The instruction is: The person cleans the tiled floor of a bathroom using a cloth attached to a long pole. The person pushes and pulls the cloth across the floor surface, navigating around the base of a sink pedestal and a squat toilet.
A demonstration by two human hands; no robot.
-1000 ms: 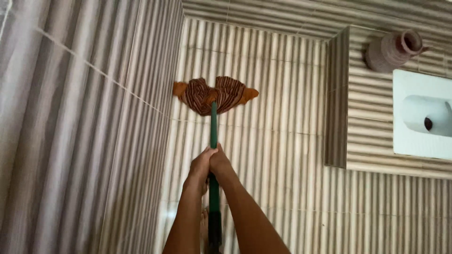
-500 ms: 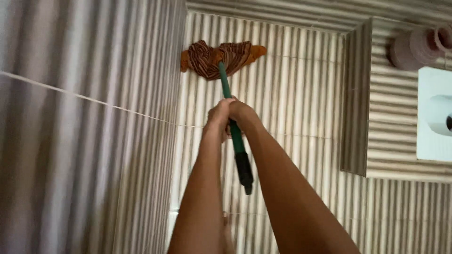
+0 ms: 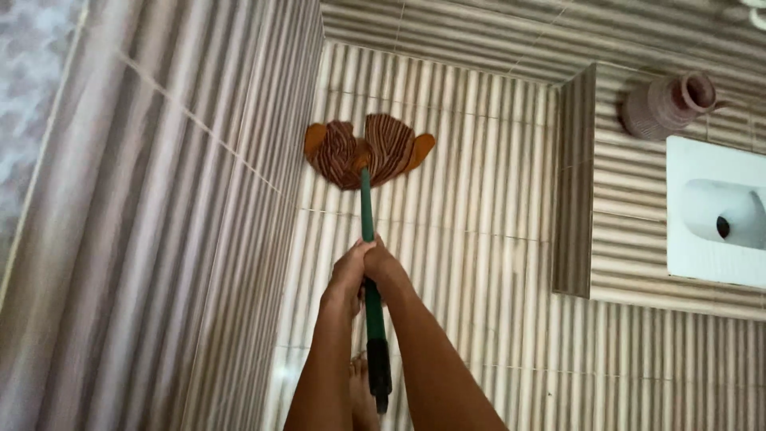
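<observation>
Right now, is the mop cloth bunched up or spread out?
Spread out. The striped brown-orange mop cloth fans flat in two lobes on the ribbed floor tiles, either side of the green handle.

head camera, looking steeply down, tiled floor

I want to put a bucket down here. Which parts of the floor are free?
Free: the striped floor tiles between the mop handle and the raised step. Crowded: the mop head by the left wall; the step carries a clay jug and white squat pan.
</observation>
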